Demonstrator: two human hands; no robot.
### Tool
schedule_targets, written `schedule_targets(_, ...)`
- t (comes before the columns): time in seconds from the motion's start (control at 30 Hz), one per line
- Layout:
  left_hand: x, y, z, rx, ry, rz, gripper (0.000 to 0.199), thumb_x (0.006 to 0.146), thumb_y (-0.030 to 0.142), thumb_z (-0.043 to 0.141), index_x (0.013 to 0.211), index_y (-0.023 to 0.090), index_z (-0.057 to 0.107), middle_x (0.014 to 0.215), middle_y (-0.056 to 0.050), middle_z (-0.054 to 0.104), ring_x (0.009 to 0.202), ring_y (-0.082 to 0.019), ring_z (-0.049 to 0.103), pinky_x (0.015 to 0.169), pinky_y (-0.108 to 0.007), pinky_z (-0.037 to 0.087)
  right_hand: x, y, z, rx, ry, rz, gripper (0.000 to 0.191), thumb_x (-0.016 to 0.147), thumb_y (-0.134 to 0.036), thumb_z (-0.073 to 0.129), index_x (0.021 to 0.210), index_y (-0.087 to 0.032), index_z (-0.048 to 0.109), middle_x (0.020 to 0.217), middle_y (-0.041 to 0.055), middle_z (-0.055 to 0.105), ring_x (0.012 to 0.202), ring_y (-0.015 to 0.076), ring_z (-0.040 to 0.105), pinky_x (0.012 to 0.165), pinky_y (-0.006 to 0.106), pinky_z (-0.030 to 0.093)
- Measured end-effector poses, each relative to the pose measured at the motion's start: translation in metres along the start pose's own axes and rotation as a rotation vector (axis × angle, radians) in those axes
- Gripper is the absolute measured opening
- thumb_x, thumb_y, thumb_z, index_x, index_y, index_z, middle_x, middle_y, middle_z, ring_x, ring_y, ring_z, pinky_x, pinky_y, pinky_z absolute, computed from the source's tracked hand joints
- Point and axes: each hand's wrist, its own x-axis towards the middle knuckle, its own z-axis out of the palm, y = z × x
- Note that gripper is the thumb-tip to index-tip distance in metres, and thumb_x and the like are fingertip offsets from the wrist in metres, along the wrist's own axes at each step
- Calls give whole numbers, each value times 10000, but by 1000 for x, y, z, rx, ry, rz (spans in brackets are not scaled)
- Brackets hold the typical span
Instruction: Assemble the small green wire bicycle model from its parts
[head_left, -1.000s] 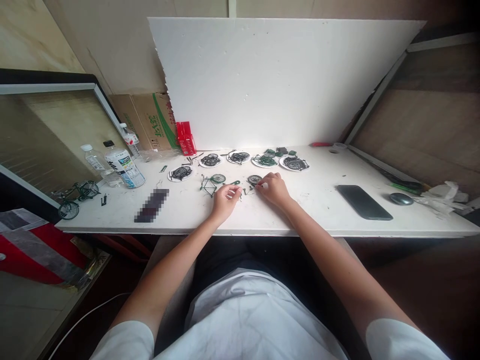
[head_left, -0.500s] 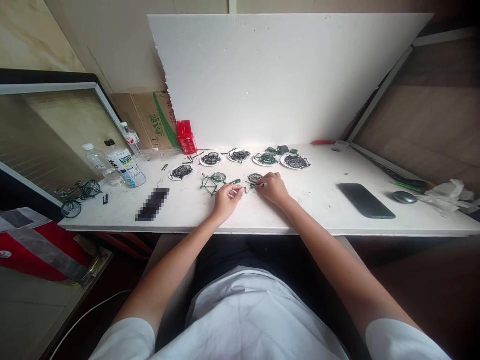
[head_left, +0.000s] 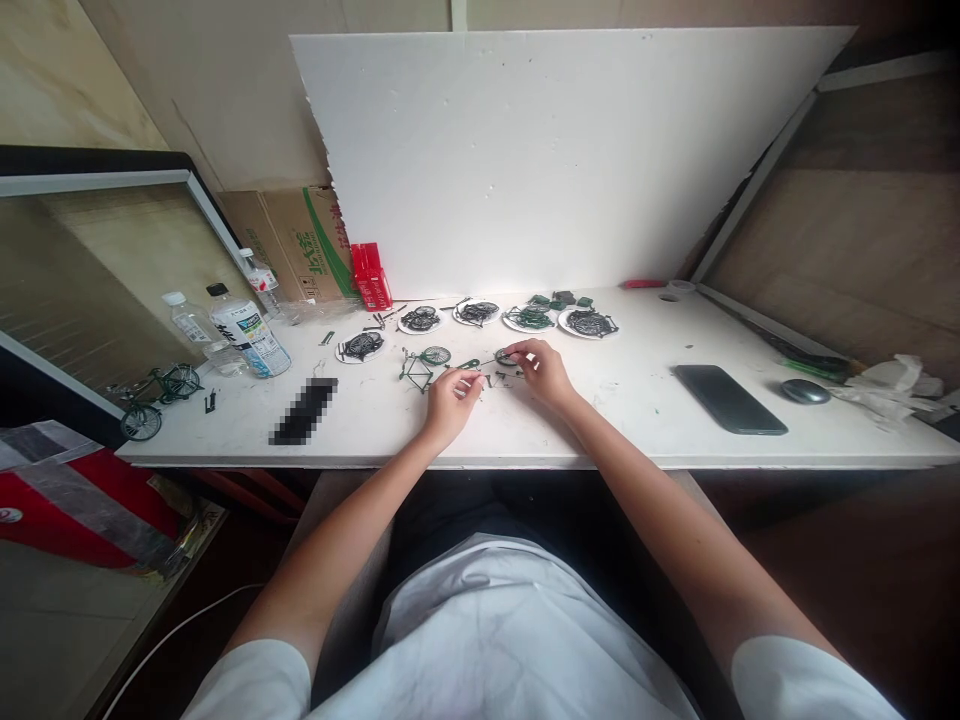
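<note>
Thin part: a slim strip (head_left: pixel 489 361) shows between the two hands, over the near middle of the table, just right of a long green piece.
Left hand: the left hand (head_left: pixel 452 400) is at the near side of the green piece (head_left: pixel 469 365), thumb and fingers curled toward each other; whether they grip anything, I cannot tell.
Right hand: the right hand (head_left: pixel 546 372) has its thumb and forefinger drawn together beside a dark wheel, partly covering it; what lies between the fingertips is too small to tell.
Wheel: the dark wheel (head_left: pixel 505 357) lies flat on the table, just left of the right fingertips.
Small bits: several tiny dark parts (head_left: pixel 498 380) lie between the hands.
Frame: a green bicycle frame (head_left: pixel 414 371) lies left of the left hand, a green-rimmed wheel (head_left: pixel 436 356) at its far right end.
Plates: five small white plates (head_left: pixel 562 322) bear heaps of parts, mostly dark, with green ones on the second from the right.
Table's left: an upright model bicycle (head_left: pixel 160 395) stands near the edge, with a labelled bottle (head_left: pixel 251 335) farther back.
Table's right: a black phone (head_left: pixel 731 400) lies left of a mouse (head_left: pixel 805 392).
Far side: a red box (head_left: pixel 371 277) stands left, before a large white panel (head_left: pixel 570 160).
Surface: everything from the parts to the mouse rests on the white table (head_left: pixel 615 405).
</note>
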Motion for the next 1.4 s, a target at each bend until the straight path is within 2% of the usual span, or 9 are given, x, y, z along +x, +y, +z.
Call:
schedule_targets(0.17,0,-1,-1,16,38,-28,277,967,464,740,1005,196,800,1049,-105,783,739,-155,712,629,-264,548,0,-9,1,249,-53,92,348,963,-537,716,1071,-217,800,1147,112,811,1011,284,735,848,414,562)
schedule_targets(0.3,1,-1,-1,21,42,-33,261,966,449,741,1010,197,796,1038,-104,786,744,-164,719,626,-269,541,-1,-10,2,356,-110,156,425,889,-622,777,1015,-216,792,1097,107,816,988,283,746,872,421,583)
schedule_targets(0.47,1,-1,-1,18,45,-34,255,961,444,746,1013,199,794,1042,-104,788,745,-167,720,633,-273,544,-2,-10,3,364,-145,152,401,885,-605,776,996,-220,789,1024,94,812,925,275,744,856,423,589)
schedule_targets(0.9,1,-1,0,33,47,-20,238,960,429,744,999,200,797,1025,-98,786,736,-164,710,636,-276,548,-2,-13,1,320,-153,138,368,899,-572,756,989,-217,778,1036,101,806,941,277,731,841,413,583)
schedule_targets(1.4,0,-2,-1,21,42,-22,233,956,428,749,1012,209,806,1032,-98,782,736,-167,709,644,-288,566,-3,-12,2,345,-159,142,428,911,-646,743,971,-223,761,1040,102,797,914,268,723,823,408,579)
